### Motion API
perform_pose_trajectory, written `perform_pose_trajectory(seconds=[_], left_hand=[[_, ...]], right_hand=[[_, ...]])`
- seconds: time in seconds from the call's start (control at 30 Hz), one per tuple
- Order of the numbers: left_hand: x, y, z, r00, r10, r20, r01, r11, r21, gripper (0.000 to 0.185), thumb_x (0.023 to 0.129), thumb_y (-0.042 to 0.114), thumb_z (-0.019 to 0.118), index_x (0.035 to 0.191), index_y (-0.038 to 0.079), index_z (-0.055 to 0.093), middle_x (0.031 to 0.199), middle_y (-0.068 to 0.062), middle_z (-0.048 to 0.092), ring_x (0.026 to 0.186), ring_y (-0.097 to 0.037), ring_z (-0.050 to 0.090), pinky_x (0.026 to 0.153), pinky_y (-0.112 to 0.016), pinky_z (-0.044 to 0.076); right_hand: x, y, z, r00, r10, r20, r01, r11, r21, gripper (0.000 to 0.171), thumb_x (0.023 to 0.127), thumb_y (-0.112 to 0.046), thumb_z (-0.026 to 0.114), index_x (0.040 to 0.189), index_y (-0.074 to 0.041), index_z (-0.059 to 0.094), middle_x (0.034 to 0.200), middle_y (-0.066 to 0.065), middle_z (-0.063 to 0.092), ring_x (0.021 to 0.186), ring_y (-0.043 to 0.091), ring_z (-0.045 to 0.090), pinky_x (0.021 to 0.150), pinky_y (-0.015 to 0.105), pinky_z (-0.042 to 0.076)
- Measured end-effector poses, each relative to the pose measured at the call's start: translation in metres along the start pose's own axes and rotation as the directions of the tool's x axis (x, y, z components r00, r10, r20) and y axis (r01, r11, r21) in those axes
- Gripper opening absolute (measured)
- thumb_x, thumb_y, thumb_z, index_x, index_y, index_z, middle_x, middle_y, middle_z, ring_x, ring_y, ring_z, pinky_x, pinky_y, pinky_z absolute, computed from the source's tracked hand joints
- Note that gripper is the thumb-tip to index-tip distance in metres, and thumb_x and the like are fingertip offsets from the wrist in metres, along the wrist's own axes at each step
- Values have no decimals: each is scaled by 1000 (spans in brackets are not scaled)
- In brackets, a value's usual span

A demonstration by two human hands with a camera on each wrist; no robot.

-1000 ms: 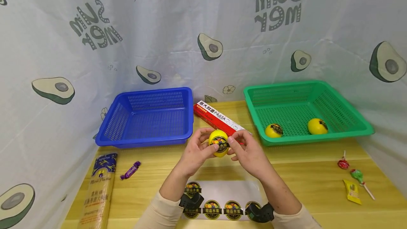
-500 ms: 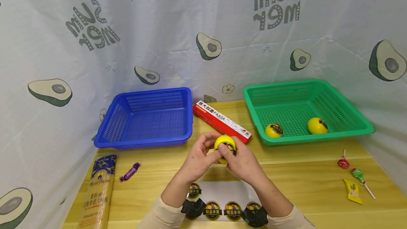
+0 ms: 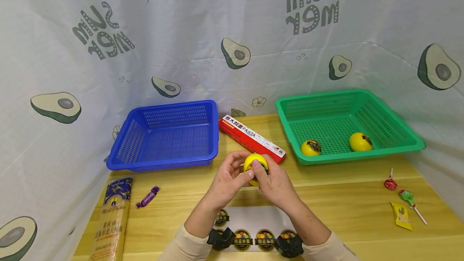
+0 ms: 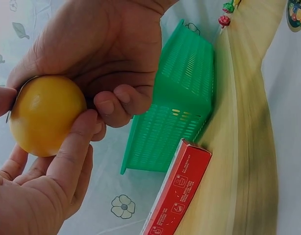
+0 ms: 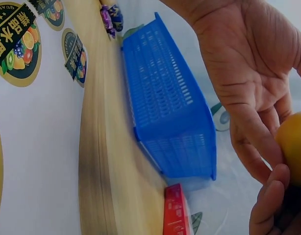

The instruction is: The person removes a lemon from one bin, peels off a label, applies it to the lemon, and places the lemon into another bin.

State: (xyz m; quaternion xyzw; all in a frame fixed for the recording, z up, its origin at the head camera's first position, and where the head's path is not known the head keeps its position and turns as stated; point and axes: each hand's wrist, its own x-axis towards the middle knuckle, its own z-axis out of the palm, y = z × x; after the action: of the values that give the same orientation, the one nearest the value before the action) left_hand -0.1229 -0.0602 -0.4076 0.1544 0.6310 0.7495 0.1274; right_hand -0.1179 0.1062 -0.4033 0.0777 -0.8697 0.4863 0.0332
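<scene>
Both hands hold a yellow ball-shaped fruit above the table's middle. My left hand cups it from the left, fingers curled round it. My right hand grips it from the right, thumb pressing a dark round sticker on its front. A white sheet of round fruit stickers lies on the table below the wrists. Two more yellow fruits with stickers sit in the green basket.
A blue basket stands at the left back, a red pasta box between the baskets. A spaghetti pack and a purple candy lie at the left. Lollipops and a yellow packet lie at the right.
The fruit has shifted slightly right and turned in the hands. My right hand has closed further over its front, the thumb now pressing on the sticker.
</scene>
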Motion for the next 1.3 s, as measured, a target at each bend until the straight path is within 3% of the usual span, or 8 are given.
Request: perform_pose_trajectory(seconds=[0.1,0.3,0.6,0.83,1.07,1.3], left_hand=[[0,-1,0,1000,0,-4,0,1000,-3,49,96,5,63,140,4,43,130,-7,62,107,-13,60,80,-27,59],[2,-1,0,1000,-13,-11,13,1000,-2,49,95,4,64,140,5,44,134,-13,60,110,-15,59,82,-28,60],[1,-2,-2,1000,-23,-5,23,1000,8,50,95,5,64,141,5,44,137,-19,58,114,-17,58,83,-28,60],[2,-3,-3,1000,-21,-1,21,1000,2,50,96,5,64,141,5,44,136,-18,58,113,-17,58,83,-27,60],[3,-4,-4,1000,-15,15,16,1000,-18,50,97,6,64,142,3,43,136,-18,59,112,-15,60,83,-28,60],[3,-5,-7,999,30,24,-29,998,-59,50,98,5,61,142,-2,39,129,-5,63,109,-13,63,83,-29,61]], right_hand=[[0,1,1,1000,-21,-8,21,1000,8,34,109,-37,45,114,-8,62,85,6,60,78,17,55,71,31,48],[1,4,3,999,-35,-27,36,998,41,37,112,-33,37,104,-8,62,74,5,56,62,15,53,58,26,48],[1,1,1,997,58,-45,-53,992,111,51,113,-36,29,97,-1,63,73,9,58,58,16,54,55,27,50],[2,4,2,994,86,-67,-74,984,163,57,113,-39,26,94,0,62,71,11,57,54,17,55,51,27,50],[3,6,3,990,118,-80,-99,973,209,58,113,-40,26,105,1,66,73,12,60,51,17,56,49,27,52],[5,6,3,986,154,-60,-130,945,300,65,112,-45,20,112,1,66,68,10,60,48,20,55,48,33,53]])
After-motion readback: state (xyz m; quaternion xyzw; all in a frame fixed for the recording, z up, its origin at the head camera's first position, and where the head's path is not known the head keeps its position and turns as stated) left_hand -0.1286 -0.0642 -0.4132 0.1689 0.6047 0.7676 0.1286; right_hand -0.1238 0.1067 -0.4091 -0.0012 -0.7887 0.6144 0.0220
